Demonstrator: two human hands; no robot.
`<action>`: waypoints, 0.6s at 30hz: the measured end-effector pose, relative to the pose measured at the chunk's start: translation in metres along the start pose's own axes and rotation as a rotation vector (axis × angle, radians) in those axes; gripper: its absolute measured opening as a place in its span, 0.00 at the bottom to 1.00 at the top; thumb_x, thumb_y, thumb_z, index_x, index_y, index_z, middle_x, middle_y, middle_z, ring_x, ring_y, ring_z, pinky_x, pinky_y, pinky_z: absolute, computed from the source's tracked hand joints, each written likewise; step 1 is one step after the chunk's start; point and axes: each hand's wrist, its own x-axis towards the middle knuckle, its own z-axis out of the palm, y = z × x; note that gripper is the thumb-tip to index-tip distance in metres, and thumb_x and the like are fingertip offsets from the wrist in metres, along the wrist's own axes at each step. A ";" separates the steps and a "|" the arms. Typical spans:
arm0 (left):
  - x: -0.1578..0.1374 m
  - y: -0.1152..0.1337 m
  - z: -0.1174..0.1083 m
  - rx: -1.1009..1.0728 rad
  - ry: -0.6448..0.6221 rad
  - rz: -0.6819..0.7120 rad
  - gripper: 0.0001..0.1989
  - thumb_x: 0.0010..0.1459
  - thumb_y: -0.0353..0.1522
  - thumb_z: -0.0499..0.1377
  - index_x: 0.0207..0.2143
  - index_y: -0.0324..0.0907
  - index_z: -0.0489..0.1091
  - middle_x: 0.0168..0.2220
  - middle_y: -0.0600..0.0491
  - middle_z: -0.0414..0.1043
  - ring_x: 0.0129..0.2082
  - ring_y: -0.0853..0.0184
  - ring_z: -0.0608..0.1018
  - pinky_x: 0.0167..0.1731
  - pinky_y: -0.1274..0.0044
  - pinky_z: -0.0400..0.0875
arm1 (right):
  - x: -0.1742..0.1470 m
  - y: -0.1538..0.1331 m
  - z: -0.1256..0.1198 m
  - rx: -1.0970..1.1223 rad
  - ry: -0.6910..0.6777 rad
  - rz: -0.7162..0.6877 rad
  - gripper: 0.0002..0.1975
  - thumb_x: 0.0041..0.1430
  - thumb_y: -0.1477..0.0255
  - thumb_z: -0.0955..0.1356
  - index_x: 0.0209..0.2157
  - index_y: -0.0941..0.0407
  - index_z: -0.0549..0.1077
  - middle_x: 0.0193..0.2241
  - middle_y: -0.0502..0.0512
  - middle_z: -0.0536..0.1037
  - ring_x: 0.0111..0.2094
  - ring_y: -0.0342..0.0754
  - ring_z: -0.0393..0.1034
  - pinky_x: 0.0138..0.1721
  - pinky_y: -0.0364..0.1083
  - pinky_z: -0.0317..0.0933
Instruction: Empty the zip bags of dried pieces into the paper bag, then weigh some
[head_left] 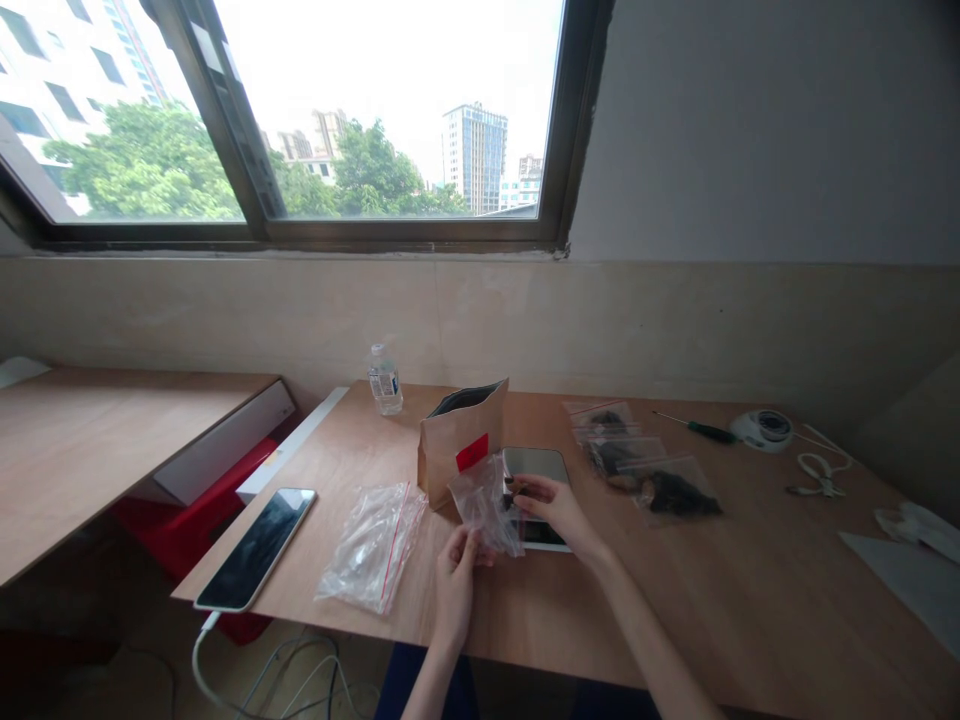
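Observation:
My left hand (459,562) is closed on the lower edge of a clear zip bag (480,500), which it holds up in front of the kraft paper bag. My right hand (551,505) has its fingers pinched round small dark pieces (513,490) of something like dried food, beside the zip bag. Below that hand lies a flat kitchen scale (551,467) with a shiny top, partly covered by the hand and the bag. The brown kraft paper bag (439,455) stands upright with its top open and a red label (472,453) on its front.
A pile of clear zip bags (371,545) lies at left, beside a phone (259,550) on a charging cable. Several filled zip bags (671,487) rest at right. Behind are a water bottle (385,385), a screwdriver (709,431) and a white dome camera (763,430) with its cable.

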 end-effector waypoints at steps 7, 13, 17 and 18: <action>0.001 -0.002 0.000 -0.024 -0.007 -0.006 0.17 0.50 0.45 0.59 0.29 0.38 0.70 0.25 0.53 0.71 0.26 0.67 0.73 0.27 0.79 0.67 | 0.018 -0.054 -0.013 -0.025 0.157 -0.223 0.23 0.41 0.64 0.75 0.41 0.56 0.75 0.39 0.58 0.79 0.37 0.51 0.73 0.34 0.48 0.69; 0.001 -0.002 0.001 -0.019 -0.020 -0.030 0.17 0.50 0.45 0.60 0.28 0.39 0.70 0.23 0.54 0.71 0.24 0.68 0.73 0.25 0.80 0.66 | 0.050 -0.129 0.035 -0.091 0.091 -0.500 0.21 0.44 0.66 0.73 0.42 0.56 0.74 0.38 0.55 0.79 0.39 0.48 0.73 0.41 0.47 0.68; 0.002 -0.003 0.001 -0.035 -0.013 -0.048 0.17 0.49 0.45 0.61 0.28 0.39 0.69 0.22 0.54 0.70 0.23 0.68 0.72 0.24 0.80 0.66 | 0.069 -0.146 0.064 -0.294 -0.086 -0.622 0.15 0.48 0.69 0.71 0.41 0.55 0.75 0.39 0.54 0.78 0.41 0.47 0.72 0.45 0.47 0.66; 0.002 -0.004 0.001 -0.039 -0.013 -0.050 0.17 0.49 0.45 0.61 0.28 0.39 0.69 0.22 0.54 0.70 0.23 0.68 0.72 0.24 0.80 0.66 | 0.072 -0.146 0.067 -0.349 -0.149 -0.627 0.14 0.49 0.70 0.70 0.41 0.55 0.75 0.39 0.53 0.78 0.41 0.47 0.72 0.45 0.47 0.66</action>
